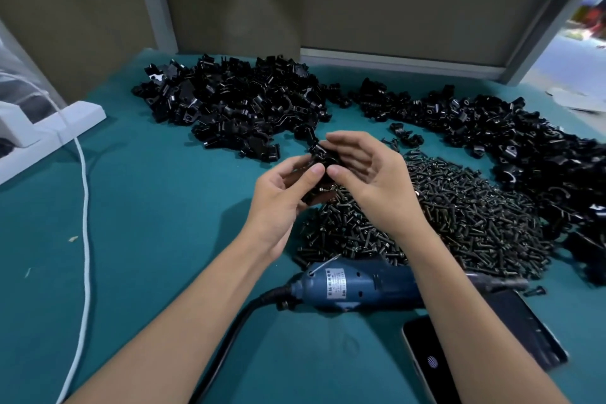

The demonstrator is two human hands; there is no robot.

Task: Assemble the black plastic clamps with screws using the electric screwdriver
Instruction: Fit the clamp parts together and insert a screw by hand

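Both hands meet over the middle of the teal table and hold one black plastic clamp (323, 156) between them. My left hand (282, 193) grips its lower part, thumb on top. My right hand (367, 174) pinches its upper part with thumb and fingers. A screw head (326, 188) shows at the clamp's lower edge. The blue electric screwdriver (354, 285) lies on the table under my right forearm, untouched. A heap of dark screws (459, 216) spreads right of the hands. Piles of black clamp parts lie behind at the back left (236, 102) and the right (511, 134).
Two dark phones (485, 351) lie at the front right beside the screwdriver. A white cord (86, 207) runs down the left side from a white power strip (49, 128). The screwdriver's black cable (229, 338) trails toward the front edge. A metal frame and board wall close off the back.
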